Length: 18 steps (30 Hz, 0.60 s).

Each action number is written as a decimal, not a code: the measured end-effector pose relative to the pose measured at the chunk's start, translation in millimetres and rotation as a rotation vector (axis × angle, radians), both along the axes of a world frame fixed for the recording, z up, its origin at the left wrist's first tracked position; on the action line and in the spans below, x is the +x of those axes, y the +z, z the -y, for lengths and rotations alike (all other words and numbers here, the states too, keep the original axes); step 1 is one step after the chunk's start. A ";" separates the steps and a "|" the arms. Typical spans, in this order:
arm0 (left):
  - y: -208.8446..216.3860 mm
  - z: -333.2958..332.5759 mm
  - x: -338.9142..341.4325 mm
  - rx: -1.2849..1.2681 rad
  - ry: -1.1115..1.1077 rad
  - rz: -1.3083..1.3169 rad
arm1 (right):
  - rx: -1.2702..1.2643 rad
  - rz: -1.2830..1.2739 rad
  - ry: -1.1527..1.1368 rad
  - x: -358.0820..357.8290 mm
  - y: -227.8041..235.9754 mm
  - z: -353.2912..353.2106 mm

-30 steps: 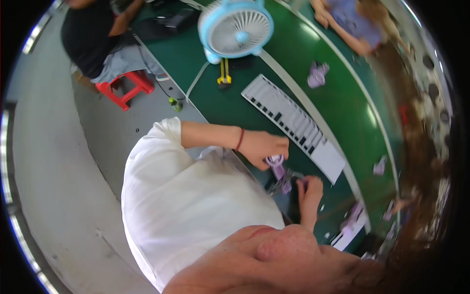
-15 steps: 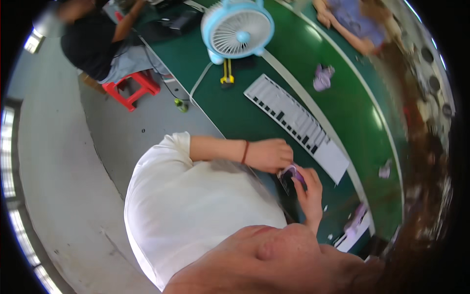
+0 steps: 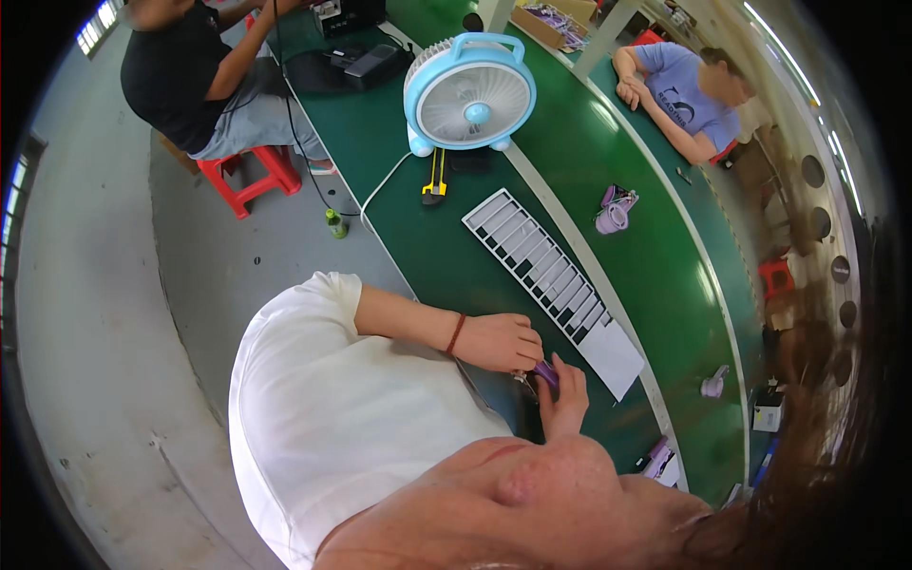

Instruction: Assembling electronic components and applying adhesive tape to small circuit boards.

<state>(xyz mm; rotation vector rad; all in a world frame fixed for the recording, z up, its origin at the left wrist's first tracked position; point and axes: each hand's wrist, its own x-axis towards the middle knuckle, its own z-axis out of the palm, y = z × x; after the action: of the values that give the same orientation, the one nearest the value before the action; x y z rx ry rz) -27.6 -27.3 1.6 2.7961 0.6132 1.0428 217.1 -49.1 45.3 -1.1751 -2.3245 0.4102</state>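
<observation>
A small purple plastic piece is between my hands, close to my white shirt and above the table's near edge. My left hand, with a dark red band at its wrist, is closed with its fingertips at the upper end of the piece. My right hand pinches the piece from the other side with thumb and fingers. Something thin and light-coloured shows beside it, too small to name. Just beyond my hands lies a long white tray with narrow slots, and a white sheet covers its near end.
A blue and white fan stands farther up the green table, with a yellow-black cutter beside it. Light purple parts lie on the green belt. Two other people sit nearby, one on a red stool.
The whole view has shifted, so table, tray and fan appear lower and slightly left. Both hands stay together on the purple piece, which now shows less between them.
</observation>
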 end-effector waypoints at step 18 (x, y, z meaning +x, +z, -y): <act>8.2 -1.1 4.8 0.080 0.044 -0.103 | 0.234 0.044 -0.059 17.8 -24.4 14.5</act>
<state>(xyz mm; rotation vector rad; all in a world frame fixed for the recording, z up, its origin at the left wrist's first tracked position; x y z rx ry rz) -22.8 -26.2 9.8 2.9337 0.6607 0.9568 234.9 -63.6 20.9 -1.1440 -2.2945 0.0880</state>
